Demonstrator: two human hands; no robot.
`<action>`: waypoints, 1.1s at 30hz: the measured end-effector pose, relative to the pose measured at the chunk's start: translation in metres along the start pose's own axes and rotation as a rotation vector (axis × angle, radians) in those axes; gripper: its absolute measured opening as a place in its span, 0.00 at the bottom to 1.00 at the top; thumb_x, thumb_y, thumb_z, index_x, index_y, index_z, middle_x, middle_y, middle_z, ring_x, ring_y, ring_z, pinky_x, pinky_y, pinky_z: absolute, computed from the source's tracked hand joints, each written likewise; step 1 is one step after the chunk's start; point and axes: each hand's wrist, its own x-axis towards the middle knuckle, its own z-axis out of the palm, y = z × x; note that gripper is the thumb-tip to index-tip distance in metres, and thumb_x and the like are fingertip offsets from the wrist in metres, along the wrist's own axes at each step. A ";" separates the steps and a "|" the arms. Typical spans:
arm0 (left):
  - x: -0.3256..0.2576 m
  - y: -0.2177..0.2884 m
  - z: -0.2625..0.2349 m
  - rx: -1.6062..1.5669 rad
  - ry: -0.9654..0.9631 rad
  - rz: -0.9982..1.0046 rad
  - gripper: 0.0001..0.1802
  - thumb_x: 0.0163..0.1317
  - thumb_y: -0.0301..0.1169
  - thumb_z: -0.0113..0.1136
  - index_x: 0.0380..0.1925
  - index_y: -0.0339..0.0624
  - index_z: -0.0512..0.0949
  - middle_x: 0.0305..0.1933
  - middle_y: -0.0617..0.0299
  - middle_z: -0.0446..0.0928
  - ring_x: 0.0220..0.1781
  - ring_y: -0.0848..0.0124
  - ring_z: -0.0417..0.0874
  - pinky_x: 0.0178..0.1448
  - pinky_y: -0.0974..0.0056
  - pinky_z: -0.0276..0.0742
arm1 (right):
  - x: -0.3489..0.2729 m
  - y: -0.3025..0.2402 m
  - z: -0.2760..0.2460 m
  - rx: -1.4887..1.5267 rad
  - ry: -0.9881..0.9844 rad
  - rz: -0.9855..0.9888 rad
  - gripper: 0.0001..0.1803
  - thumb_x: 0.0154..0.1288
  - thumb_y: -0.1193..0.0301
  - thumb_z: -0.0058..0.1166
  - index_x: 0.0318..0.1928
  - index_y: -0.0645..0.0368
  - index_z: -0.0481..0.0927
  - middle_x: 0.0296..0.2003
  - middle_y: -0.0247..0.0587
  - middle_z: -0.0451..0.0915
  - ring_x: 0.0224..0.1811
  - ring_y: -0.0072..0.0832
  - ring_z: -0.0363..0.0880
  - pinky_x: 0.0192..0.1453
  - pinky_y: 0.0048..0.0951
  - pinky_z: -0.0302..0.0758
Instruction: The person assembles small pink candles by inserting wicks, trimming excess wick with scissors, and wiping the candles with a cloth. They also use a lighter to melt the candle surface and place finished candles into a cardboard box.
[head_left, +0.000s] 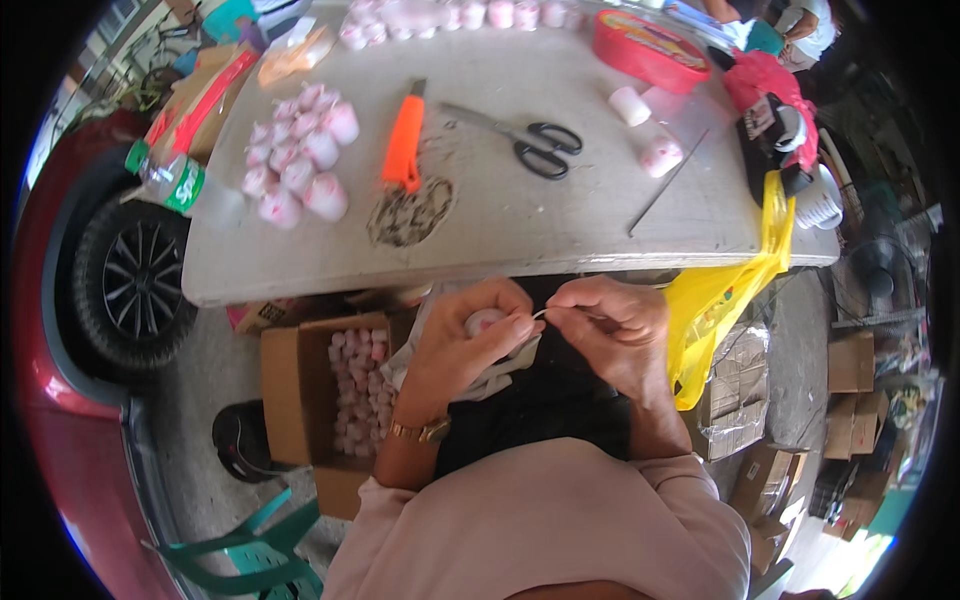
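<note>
In front of my body, just off the table's near edge, my left hand (475, 335) is closed round a small pink-and-white cylinder (485, 321), partly hidden by the fingers. Between the two hands runs a thin white strand (540, 313). My right hand (615, 330) pinches that strand between thumb and fingertips, close to the left thumb. On the tabletop stands a cluster of similar pink-and-white wrapped pieces (298, 155) with gathered tops. A white cylinder (629, 105) and a pink-patterned one (661, 156) lie to the right, beside a thin metal rod (668, 185).
The table (500, 235) bears an orange cutter (404, 140), black-handled scissors (540, 145) and a red tub (650, 50). A yellow plastic bag (715, 310) hangs off its right side. A cardboard box (287, 395) of small cylinders stands at lower left, near a green chair (250, 555).
</note>
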 end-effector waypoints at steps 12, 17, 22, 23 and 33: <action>0.011 -0.019 -0.002 -1.134 -0.087 0.105 0.13 0.72 0.38 0.50 0.45 0.40 0.74 0.46 0.57 0.73 0.53 0.62 0.76 0.73 0.49 0.62 | 0.005 -0.003 -0.005 -0.174 0.059 -0.131 0.06 0.60 0.85 0.58 0.34 0.62 0.76 0.24 0.32 0.77 0.25 0.12 0.71 0.28 0.15 0.67; 0.006 -0.015 0.008 -1.188 0.002 0.121 0.21 0.74 0.48 0.42 0.50 0.43 0.74 0.61 0.48 0.70 0.68 0.55 0.69 0.73 0.49 0.62 | -0.002 -0.010 0.005 -0.254 0.100 -0.062 0.08 0.60 0.83 0.60 0.38 0.62 0.77 0.24 0.34 0.80 0.22 0.16 0.76 0.25 0.18 0.71; 0.005 -0.012 0.017 -1.374 -0.040 0.050 0.29 0.73 0.56 0.37 0.54 0.47 0.74 0.73 0.48 0.59 0.75 0.54 0.59 0.75 0.48 0.58 | 0.006 -0.003 0.021 -0.364 0.136 -0.340 0.12 0.55 0.83 0.63 0.38 0.60 0.77 0.23 0.38 0.79 0.19 0.26 0.77 0.22 0.26 0.72; 0.006 -0.012 0.019 -1.380 -0.042 0.048 0.29 0.73 0.57 0.36 0.55 0.47 0.74 0.74 0.49 0.58 0.76 0.54 0.57 0.75 0.48 0.58 | 0.007 -0.002 0.023 -0.384 0.133 -0.394 0.12 0.54 0.83 0.63 0.38 0.60 0.77 0.22 0.38 0.78 0.18 0.28 0.76 0.21 0.27 0.71; 0.014 -0.025 0.030 -1.270 -0.019 0.199 0.32 0.74 0.56 0.33 0.59 0.43 0.71 0.77 0.51 0.52 0.79 0.52 0.49 0.76 0.51 0.57 | 0.013 0.010 0.031 -0.598 0.113 -0.532 0.13 0.51 0.83 0.64 0.37 0.61 0.76 0.18 0.35 0.71 0.16 0.30 0.71 0.19 0.29 0.67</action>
